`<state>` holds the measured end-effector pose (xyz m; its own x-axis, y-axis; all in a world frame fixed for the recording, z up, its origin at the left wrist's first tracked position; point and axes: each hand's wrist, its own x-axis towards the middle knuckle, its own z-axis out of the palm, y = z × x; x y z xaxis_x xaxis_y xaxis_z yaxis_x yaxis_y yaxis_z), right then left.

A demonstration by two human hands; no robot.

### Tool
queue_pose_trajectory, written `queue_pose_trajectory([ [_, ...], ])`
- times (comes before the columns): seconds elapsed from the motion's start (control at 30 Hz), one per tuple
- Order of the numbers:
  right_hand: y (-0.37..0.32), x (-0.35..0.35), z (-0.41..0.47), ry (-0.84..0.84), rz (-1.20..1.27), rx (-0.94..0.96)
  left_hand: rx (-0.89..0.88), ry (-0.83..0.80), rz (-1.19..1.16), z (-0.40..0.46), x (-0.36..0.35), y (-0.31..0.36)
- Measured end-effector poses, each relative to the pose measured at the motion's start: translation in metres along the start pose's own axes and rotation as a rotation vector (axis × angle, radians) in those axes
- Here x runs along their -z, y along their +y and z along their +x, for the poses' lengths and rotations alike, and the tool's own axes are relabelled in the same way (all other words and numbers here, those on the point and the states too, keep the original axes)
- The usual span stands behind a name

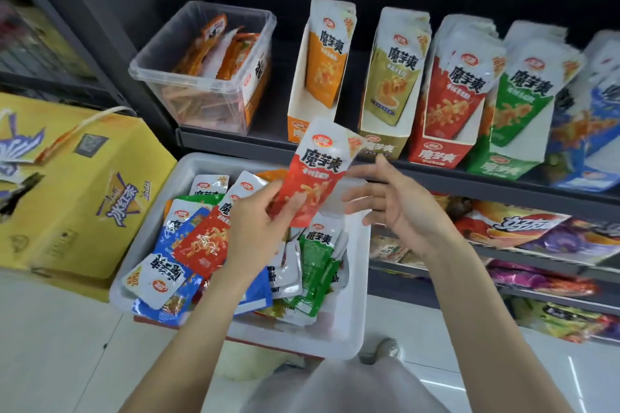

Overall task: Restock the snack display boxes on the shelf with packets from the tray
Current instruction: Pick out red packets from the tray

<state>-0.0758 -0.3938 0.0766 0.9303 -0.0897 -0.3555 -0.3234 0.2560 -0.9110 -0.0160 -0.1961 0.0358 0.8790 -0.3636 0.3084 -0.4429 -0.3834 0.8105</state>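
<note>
1. The red packet (313,174) is held up above the tray (352,322), pinched by the left hand (258,228); the right hand (396,204) is beside it, fingers spread and empty
2. Restocking looks midway: the tray holds many mixed packets
3. The orange box (297,104) is nearly empty; the red box (439,144) and green box (496,161) look full

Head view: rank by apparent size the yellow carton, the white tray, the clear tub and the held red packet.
1. yellow carton and white tray, too close to rank
2. clear tub
3. red packet, smallest despite being nearest
</note>
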Motion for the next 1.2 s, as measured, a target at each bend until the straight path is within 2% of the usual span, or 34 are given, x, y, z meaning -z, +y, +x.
queue_pose_trajectory([
  [0.07, 0.001, 0.005, -0.002, 0.078, -0.077, 0.075, 0.219, -0.091, -0.178, 0.003, -0.005, 0.006],
  [0.13, 0.003, 0.008, -0.001, 0.157, -0.168, 0.115, 0.253, -0.139, -0.201, 0.006, -0.008, 0.007],
  [0.23, 0.004, 0.011, 0.001, 0.262, -0.232, 0.183, 0.256, -0.21, -0.226, 0.009, -0.015, 0.008],
  [0.43, -0.01, 0.034, -0.015, 0.31, -0.353, 0.315, 0.196, -0.416, -0.303, 0.02, -0.033, 0.033],
  [0.57, -0.019, 0.063, -0.031, 0.332, -0.239, 0.315, 0.09, -0.553, -0.29, 0.038, -0.049, 0.055],
  [0.63, -0.028, 0.077, -0.042, 0.421, -0.155, 0.36, -0.033, -0.489, -0.205, 0.05, -0.06, 0.069],
  [0.77, -0.06, 0.11, -0.06, 0.813, -0.194, 0.632, -0.282, -0.171, -0.104, 0.078, -0.081, 0.089],
  [0.83, -0.077, 0.123, -0.061, 0.934, -0.263, 0.72, -0.411, -0.076, 0.102, 0.094, -0.092, 0.089],
  [0.9, -0.09, 0.129, -0.05, 0.978, -0.425, 0.752, -0.511, -0.049, 0.303, 0.107, -0.106, 0.082],
  [0.97, -0.099, 0.128, -0.029, 1.007, -0.692, 0.728, -0.572, -0.073, 0.412, 0.114, -0.12, 0.072],
  [1.13, -0.098, 0.124, 0.027, 1.01, -1.178, 0.657, -0.611, -0.093, 0.504, 0.116, -0.135, 0.061],
  [1.2, -0.095, 0.126, 0.038, 1.021, -1.29, 0.604, -0.613, -0.089, 0.49, 0.117, -0.135, 0.061],
])
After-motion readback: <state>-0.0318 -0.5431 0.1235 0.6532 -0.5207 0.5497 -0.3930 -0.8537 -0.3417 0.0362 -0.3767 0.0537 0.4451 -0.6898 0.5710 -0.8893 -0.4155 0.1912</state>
